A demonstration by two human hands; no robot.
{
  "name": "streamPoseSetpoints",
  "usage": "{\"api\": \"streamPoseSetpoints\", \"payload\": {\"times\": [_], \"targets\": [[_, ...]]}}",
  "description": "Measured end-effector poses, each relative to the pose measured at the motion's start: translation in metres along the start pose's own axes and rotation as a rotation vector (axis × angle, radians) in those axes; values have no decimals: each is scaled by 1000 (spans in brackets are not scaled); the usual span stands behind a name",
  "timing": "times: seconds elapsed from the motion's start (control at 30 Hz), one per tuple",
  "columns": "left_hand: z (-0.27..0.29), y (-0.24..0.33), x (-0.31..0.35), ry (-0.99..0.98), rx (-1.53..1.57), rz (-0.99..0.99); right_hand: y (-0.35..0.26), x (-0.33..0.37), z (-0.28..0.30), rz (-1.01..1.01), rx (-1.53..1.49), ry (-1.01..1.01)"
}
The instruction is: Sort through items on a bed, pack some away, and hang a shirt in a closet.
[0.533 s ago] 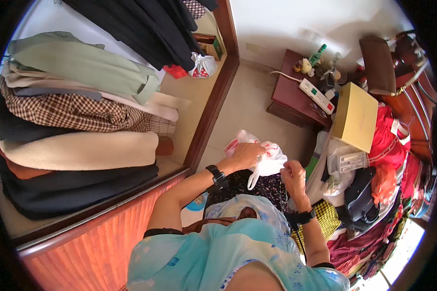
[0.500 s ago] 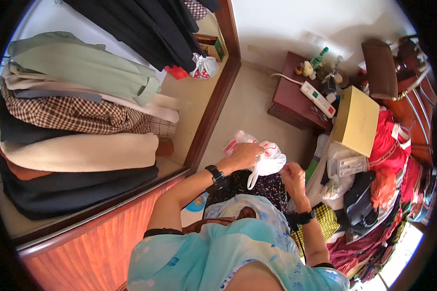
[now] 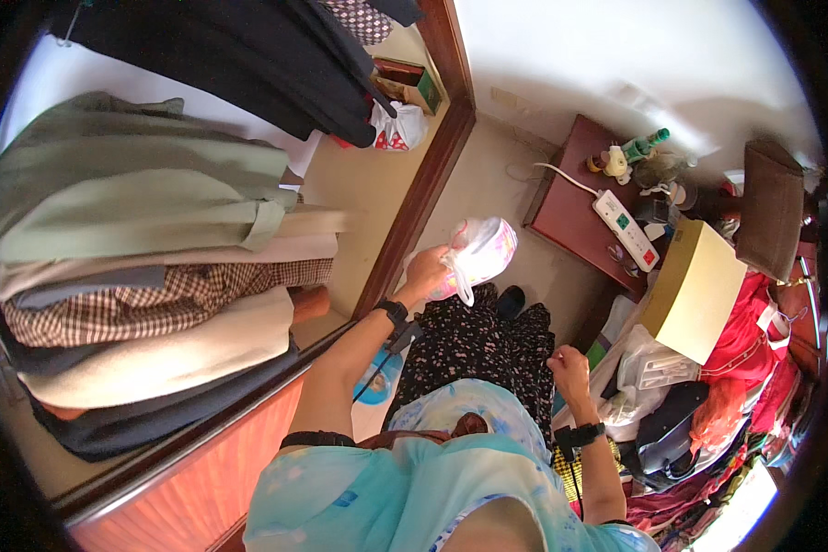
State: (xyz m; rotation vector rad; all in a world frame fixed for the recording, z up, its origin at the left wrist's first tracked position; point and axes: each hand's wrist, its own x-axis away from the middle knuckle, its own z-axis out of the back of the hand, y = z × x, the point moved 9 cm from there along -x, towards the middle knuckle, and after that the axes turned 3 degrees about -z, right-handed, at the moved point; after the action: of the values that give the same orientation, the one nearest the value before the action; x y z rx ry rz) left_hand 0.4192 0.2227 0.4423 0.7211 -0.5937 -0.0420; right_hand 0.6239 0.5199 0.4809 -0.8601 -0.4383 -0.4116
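Observation:
My left hand (image 3: 426,274) grips a white plastic bag (image 3: 484,253) with pink print by its gathered top. The bag bulges, and a loose handle loop hangs beneath my fingers; its contents are hidden. It hangs over the floor in front of my dark floral skirt (image 3: 460,345). My right hand (image 3: 570,370) is raised at the right of the skirt, apart from the bag, with its fingers curled together. Whether anything small is between those fingers I cannot make out.
On the left, an open wardrobe (image 3: 414,198) holds hanging coats (image 3: 138,193) and another white bag (image 3: 398,126). A dark red cabinet (image 3: 575,202) bears a power strip (image 3: 624,228) and a green bottle (image 3: 647,144). At right, a yellow box (image 3: 693,290) sits by piled clothes. A blue basin (image 3: 377,379) is beside my legs.
My left hand has carried the bag left and slightly up, away from my right hand. My right hand has drawn down and a little right. The view has shifted slightly.

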Motion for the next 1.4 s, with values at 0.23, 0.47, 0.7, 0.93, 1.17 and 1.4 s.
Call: {"api": "streamPoseSetpoints", "payload": {"times": [0.23, 0.47, 0.7, 0.93, 1.17, 1.4], "targets": [[11, -85, -63, -33, 206, 231, 5, -19, -18, -106, 2, 41], [29, -173, -121, 13, 213, 286, -1, -20, -79, -470, -108, -53], [60, -240, -177, -6, 372, 290, -22, -50, -166, -493, -232, -169], [81, -280, -238, 100, 372, 187, -11, -76, -207, -575, -229, -125], [120, -248, -260, 123, 694, 306, -11, -93, -221, -662, -381, 5], [204, -294, -302, 294, 813, 154, 17, -90, -237, -712, -267, 13]]}}
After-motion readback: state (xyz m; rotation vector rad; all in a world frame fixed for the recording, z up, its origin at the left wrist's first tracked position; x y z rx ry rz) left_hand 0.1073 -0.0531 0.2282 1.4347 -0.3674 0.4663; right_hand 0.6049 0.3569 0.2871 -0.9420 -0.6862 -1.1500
